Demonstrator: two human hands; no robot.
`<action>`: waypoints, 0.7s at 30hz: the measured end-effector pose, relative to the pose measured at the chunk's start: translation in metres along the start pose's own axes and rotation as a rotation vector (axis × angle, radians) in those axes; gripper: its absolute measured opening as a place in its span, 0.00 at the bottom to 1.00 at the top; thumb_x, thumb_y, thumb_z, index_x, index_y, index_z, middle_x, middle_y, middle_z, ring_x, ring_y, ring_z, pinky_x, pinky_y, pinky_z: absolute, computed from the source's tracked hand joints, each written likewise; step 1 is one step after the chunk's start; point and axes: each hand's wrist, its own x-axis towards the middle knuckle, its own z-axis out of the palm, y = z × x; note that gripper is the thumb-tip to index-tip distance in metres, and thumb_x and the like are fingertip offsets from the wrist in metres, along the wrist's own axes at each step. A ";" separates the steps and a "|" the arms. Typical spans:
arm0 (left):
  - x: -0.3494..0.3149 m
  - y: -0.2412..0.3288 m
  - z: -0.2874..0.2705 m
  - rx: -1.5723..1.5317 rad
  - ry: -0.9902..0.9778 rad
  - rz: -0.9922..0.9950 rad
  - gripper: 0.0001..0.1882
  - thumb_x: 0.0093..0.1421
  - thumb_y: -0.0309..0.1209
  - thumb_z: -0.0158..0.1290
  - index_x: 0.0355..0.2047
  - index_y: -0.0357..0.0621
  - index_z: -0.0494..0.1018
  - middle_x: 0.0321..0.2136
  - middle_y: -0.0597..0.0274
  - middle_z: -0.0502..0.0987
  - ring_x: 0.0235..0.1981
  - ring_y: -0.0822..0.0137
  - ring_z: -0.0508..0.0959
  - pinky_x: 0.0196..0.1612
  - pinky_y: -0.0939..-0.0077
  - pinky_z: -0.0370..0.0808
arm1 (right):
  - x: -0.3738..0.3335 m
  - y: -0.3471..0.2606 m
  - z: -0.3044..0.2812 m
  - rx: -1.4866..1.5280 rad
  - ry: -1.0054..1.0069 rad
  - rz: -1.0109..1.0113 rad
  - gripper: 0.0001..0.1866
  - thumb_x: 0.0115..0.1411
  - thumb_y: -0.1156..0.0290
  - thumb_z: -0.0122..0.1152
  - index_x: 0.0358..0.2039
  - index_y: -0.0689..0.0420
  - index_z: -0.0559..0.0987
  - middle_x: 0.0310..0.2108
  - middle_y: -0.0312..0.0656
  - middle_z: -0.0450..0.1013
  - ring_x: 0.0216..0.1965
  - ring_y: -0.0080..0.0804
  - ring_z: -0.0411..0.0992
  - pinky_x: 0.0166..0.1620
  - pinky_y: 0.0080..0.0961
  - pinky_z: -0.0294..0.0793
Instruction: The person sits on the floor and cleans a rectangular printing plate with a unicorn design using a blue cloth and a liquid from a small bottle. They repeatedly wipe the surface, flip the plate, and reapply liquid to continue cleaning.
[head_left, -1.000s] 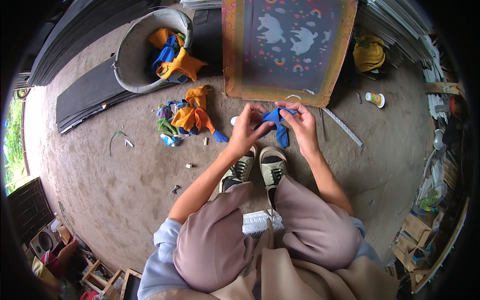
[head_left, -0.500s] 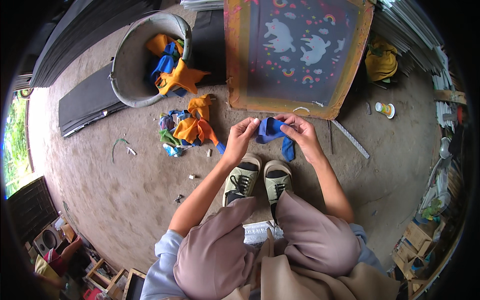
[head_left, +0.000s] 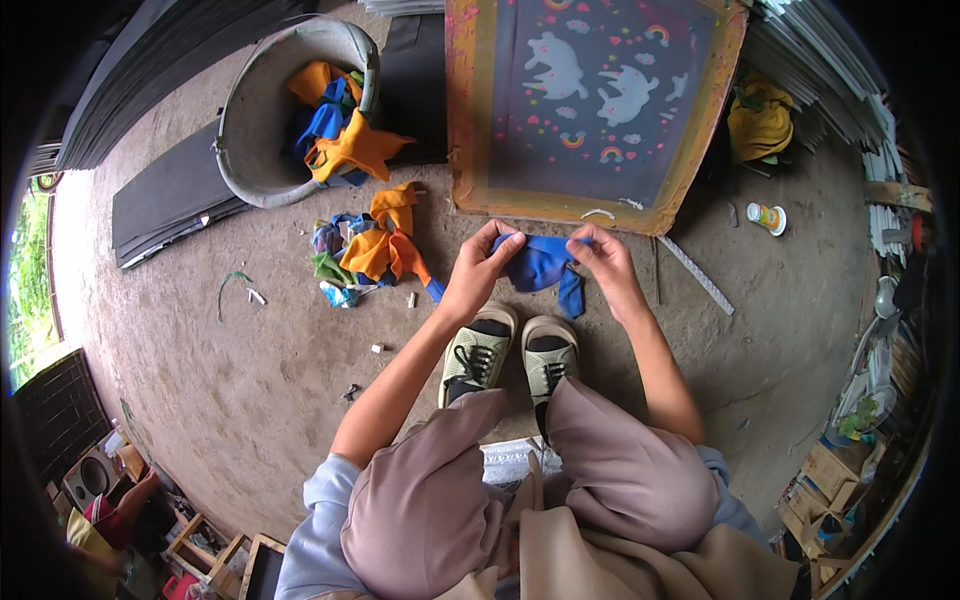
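Note:
A blue cloth scrap (head_left: 540,265) is stretched between my two hands, above the floor just beyond my shoes. My left hand (head_left: 486,265) pinches its left end between thumb and fingers. At the other end my right hand (head_left: 606,267) grips it, also in a pinch. A narrow blue piece (head_left: 570,292) shows below, near my right fingers; I cannot tell whether it hangs from the scrap or lies on the floor. To the left lies a heap of orange, blue and green cloth scraps (head_left: 372,250).
A grey bucket (head_left: 245,160) with orange and blue cloth stands at the back left. Ahead leans a printing screen (head_left: 468,190) with white animal figures. A small cup (head_left: 768,219), a pale strip (head_left: 698,275) and yellow cloth (head_left: 760,125) lie on the right. Wooden frames (head_left: 205,560) stand at lower left.
The blue scrap was folded in a loop between my fingers; now it is spread out wider and flatter. My hands keep nearly the same place.

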 end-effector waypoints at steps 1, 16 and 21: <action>-0.001 0.001 0.002 -0.058 0.029 0.002 0.10 0.65 0.37 0.48 0.34 0.43 0.68 0.26 0.72 0.70 0.30 0.82 0.71 0.36 0.84 0.72 | 0.001 -0.005 -0.001 0.022 0.008 0.017 0.08 0.59 0.68 0.60 0.35 0.58 0.75 0.32 0.30 0.71 0.34 0.14 0.67 0.39 0.15 0.66; -0.007 -0.010 0.005 0.072 0.112 0.073 0.08 0.63 0.30 0.49 0.39 0.39 0.66 0.33 0.63 0.73 0.35 0.75 0.75 0.39 0.76 0.76 | 0.002 0.010 0.025 -0.034 0.045 0.171 0.13 0.57 0.70 0.61 0.41 0.62 0.77 0.45 0.40 0.72 0.44 0.23 0.70 0.48 0.21 0.68; -0.009 -0.020 -0.023 0.503 0.230 0.349 0.18 0.54 0.30 0.59 0.43 0.39 0.67 0.41 0.61 0.72 0.46 0.66 0.72 0.47 0.69 0.72 | 0.012 0.016 0.018 -0.435 0.209 -0.291 0.09 0.56 0.71 0.62 0.35 0.62 0.79 0.38 0.39 0.75 0.41 0.27 0.71 0.47 0.22 0.67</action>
